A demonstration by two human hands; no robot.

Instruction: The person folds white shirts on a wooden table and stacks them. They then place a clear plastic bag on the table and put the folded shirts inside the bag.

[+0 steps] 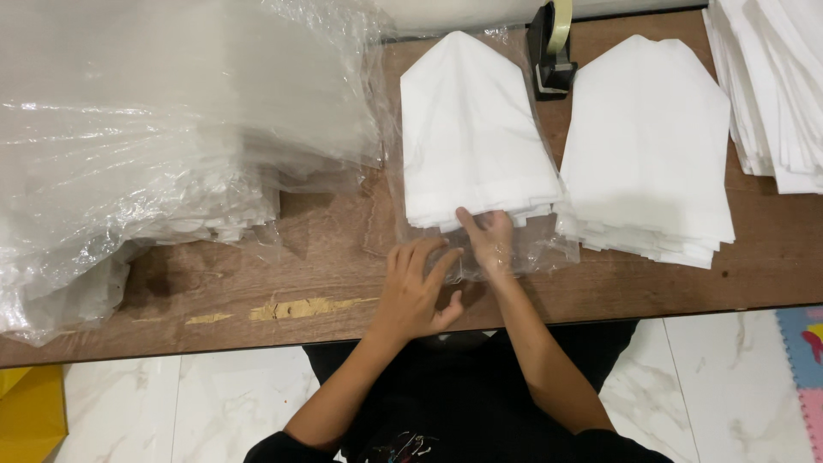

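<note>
A stack of folded white cloths [470,129] lies partly inside a clear plastic bag [549,247] on the brown wooden table [300,257]. My right hand [489,240] is inside the bag's open mouth, its thumb pressing the near edge of the cloths. My left hand [417,291] rests flat with spread fingers on the bag's near flap, just left of the right hand.
A second pile of folded white cloths [647,146] lies to the right, with more stacked at the far right [771,86]. A heap of clear plastic bags [154,129] covers the left. A black tape dispenser [549,47] stands at the back. The table edge runs near my body.
</note>
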